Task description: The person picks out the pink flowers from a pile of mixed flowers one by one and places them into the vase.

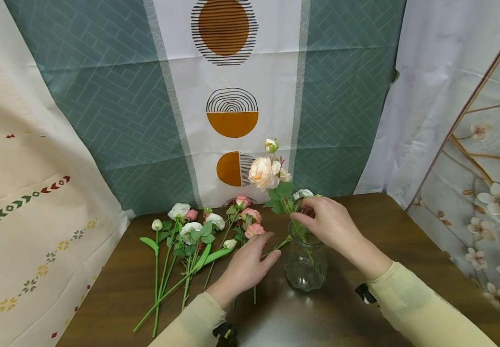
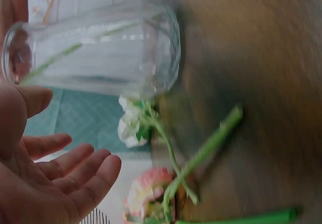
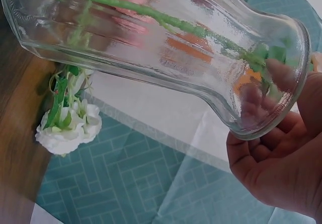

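A clear glass vase [image 1: 305,270] stands upright on the table. One peach flower [image 1: 264,173] with a bud and green leaves leans leftward out of its mouth; its green stem [image 3: 166,20] runs down inside the glass. My right hand [image 1: 330,224] is at the vase mouth, thumb and fingers curled about the stem just above the rim; the fingertips are partly hidden. My left hand [image 1: 247,265] hovers left of the vase, fingers loosely extended and holding nothing. In the left wrist view, the left palm [image 2: 45,183] faces the vase without visibly touching it.
Left of the vase, white flowers [image 1: 191,232], pink flowers [image 1: 252,217] and tulips [image 1: 156,225] lie on the brown wooden table [image 1: 115,289]. A white flower [image 3: 63,133] lies behind the vase. Patterned cloths [image 1: 102,106] hang around the back and sides.
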The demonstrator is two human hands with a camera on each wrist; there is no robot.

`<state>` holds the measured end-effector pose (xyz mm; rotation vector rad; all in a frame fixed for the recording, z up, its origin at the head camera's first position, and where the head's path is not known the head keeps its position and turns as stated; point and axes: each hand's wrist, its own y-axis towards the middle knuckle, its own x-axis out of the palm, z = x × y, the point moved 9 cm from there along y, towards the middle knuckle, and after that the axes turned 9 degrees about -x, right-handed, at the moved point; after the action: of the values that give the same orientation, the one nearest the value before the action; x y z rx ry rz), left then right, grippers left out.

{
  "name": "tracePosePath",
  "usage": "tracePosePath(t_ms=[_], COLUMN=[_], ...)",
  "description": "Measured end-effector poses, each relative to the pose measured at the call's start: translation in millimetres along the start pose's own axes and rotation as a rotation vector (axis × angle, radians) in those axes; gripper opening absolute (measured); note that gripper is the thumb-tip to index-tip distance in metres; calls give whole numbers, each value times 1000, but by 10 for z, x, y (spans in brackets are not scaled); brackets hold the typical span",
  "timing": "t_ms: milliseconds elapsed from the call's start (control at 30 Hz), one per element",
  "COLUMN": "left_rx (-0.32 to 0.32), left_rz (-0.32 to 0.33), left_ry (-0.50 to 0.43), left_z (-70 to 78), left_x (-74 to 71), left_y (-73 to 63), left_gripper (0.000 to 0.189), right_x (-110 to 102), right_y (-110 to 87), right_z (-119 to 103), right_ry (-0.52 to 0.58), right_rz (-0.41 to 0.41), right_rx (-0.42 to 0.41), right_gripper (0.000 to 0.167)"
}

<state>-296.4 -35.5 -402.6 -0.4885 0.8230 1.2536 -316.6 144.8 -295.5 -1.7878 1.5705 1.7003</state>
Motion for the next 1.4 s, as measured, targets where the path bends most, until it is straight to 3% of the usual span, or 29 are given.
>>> tracePosePath(t_ms=[233,467,733,1167,1400], left_rx=[-32,-77,-110,-154,-166], left_rz=[44,50,70,97,92], left_ry=[32,111,216,348,424], left_z=[-174,-343,-502,-606,-636], left_x=[-140,-128,-96,-30,15], left_y=[33,74,125,235,290], left_gripper=[49,48,46,32,32], right_x=[-61,-72,-99,-74,-26], right_y=[-7,-33,-122,-230,-332], right_z=[5,39,101,163,223], right_ry=[-11,-30,-43,-21,62], right_rz=[23,34,46,9,-45], right_rx=[11,29,60,78,116], right_gripper=[26,23,36,52,66])
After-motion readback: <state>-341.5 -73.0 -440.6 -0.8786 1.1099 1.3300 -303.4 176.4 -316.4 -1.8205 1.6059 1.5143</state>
